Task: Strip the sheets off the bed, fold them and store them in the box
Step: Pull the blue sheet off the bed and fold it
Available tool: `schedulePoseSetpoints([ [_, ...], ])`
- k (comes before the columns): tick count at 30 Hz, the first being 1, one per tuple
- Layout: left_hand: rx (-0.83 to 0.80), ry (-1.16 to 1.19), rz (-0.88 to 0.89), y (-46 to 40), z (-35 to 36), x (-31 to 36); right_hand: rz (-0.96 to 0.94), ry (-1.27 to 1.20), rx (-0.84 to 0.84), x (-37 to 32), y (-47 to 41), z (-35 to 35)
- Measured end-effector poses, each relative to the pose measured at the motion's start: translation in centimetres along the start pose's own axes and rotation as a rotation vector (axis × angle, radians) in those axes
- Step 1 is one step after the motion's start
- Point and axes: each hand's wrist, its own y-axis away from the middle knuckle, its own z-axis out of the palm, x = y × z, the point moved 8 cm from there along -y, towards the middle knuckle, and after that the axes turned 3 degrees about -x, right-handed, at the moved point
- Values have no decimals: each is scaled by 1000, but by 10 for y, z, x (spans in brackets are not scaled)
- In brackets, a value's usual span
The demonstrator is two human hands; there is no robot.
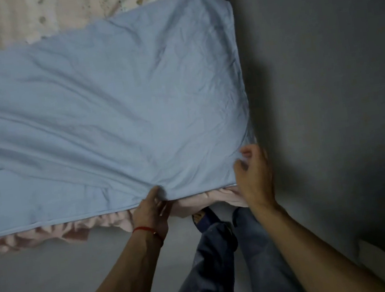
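Across bed, sheet (pixel 98 114) lengthwise left-right

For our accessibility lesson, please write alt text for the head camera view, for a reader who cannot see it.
A person's two hands grasp the near edge of a wrinkled light blue cotton bed sheet: the left hand pinches a gathered fold, the right hand is at the corner beside a dark grey wall. A pink ruffled bed skirt shows below.

Bare forearms, a red string bracelet (pixel 149 231) on the left wrist, blue jeans (pixel 218 266).
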Motion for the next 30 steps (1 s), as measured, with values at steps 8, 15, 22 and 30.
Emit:
schedulePoseSetpoints([
  [8,49,346,57,-22,-36,111,-227,354,-675,-94,29,145],
  [15,6,152,86,-55,-90,160,-179,653,-628,-64,13,177],
  [22,-33,-292,164,-61,-151,149,-121,800,-561,-50,7,193],
  [30,-48,-244,18,-104,-165,227,-137,1030,-301,-59,15,206],
])
